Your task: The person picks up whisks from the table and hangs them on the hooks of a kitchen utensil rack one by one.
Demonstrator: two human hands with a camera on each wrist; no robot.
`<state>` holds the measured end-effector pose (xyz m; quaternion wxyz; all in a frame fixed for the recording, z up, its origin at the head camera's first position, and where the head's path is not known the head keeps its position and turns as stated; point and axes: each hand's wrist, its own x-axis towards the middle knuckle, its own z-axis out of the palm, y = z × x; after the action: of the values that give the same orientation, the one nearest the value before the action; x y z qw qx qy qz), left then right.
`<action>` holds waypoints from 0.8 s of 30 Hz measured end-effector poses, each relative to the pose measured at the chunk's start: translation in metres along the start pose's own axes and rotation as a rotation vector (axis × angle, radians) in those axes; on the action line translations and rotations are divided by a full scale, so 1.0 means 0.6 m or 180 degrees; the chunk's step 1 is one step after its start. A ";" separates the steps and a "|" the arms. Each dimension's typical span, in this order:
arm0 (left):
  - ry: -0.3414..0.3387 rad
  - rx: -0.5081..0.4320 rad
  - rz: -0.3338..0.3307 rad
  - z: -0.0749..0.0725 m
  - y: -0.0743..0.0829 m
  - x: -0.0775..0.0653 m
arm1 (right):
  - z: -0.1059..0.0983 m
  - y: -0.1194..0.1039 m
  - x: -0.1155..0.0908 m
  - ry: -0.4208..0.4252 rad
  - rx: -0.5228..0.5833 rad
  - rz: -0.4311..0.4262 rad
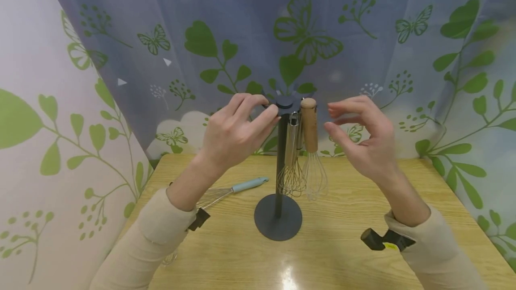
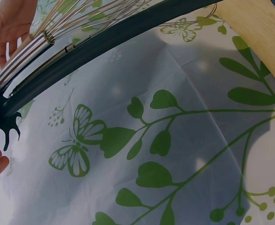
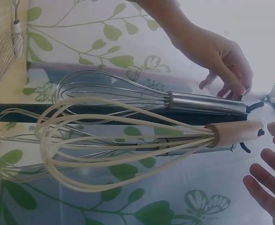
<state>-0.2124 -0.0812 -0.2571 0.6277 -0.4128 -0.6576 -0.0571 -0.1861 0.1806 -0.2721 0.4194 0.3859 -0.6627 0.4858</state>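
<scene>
A dark whisk stand [image 1: 281,164] with a round base and a hooked top rises from the table. Several whisks hang from it: a steel-handled whisk [image 3: 208,103], a wooden-handled whisk [image 1: 309,129] with pale wires, and another partly hidden behind them. My left hand [image 1: 239,129] is at the left of the top, its thumb and forefinger pinching a hook at the rim. To the right of the wooden handle, my right hand [image 1: 364,135] is held up with fingers curved, thumb apart from them and nothing between. A small gap separates its fingertips from that handle.
On the wooden table [image 1: 338,236], a whisk with a light blue handle [image 1: 250,184] lies left of the base, partly behind my left forearm. Wires of another whisk [image 1: 170,258] show lower down beside that sleeve. Leaf-and-butterfly patterned curtains [image 1: 242,21] enclose the table.
</scene>
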 end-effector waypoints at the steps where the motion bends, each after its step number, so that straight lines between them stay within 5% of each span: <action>1: -0.0001 -0.0003 -0.0001 0.000 0.000 0.000 | 0.001 -0.001 0.002 0.0011 -0.0016 -0.0030; 13: -0.0012 -0.0015 -0.0001 -0.001 0.000 0.000 | 0.017 -0.025 0.018 -0.0047 -0.0881 -0.0569; 24: -0.0013 0.0026 0.0020 0.000 0.001 0.003 | 0.036 -0.036 0.029 -0.0139 -0.1212 -0.0868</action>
<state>-0.2116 -0.0801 -0.2558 0.6282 -0.4123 -0.6578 -0.0516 -0.1762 0.1527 -0.2529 0.5319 0.3963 -0.6930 0.2824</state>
